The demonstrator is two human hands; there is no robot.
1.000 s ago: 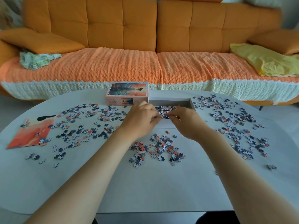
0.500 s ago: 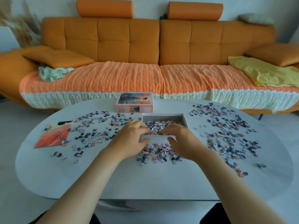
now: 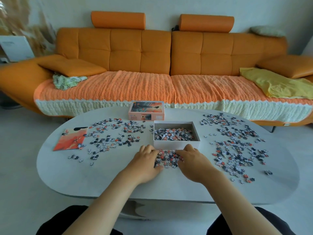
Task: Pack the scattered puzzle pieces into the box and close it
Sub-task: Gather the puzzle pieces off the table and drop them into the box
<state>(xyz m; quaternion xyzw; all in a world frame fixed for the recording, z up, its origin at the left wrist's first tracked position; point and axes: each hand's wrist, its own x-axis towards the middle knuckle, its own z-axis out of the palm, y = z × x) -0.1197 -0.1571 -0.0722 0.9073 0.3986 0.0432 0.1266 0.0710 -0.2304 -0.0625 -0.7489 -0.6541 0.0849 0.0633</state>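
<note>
Left hand (image 3: 146,161) and right hand (image 3: 194,161), fingers spread, press pile (image 3: 167,158) from 9 and 3 o'clock. Pieces probably light, loose, spill-prone: cup underneath. Box (image 3: 176,145) at 12.

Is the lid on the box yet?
No, the white box stands open with puzzle pieces inside, and its pictured lid lies behind it on the table.

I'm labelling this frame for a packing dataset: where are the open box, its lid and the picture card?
open box (image 3: 176,144), head view, on its white near wall.
lid (image 3: 146,107), head view, on its printed top face.
picture card (image 3: 71,140), head view, on its orange middle.
</note>
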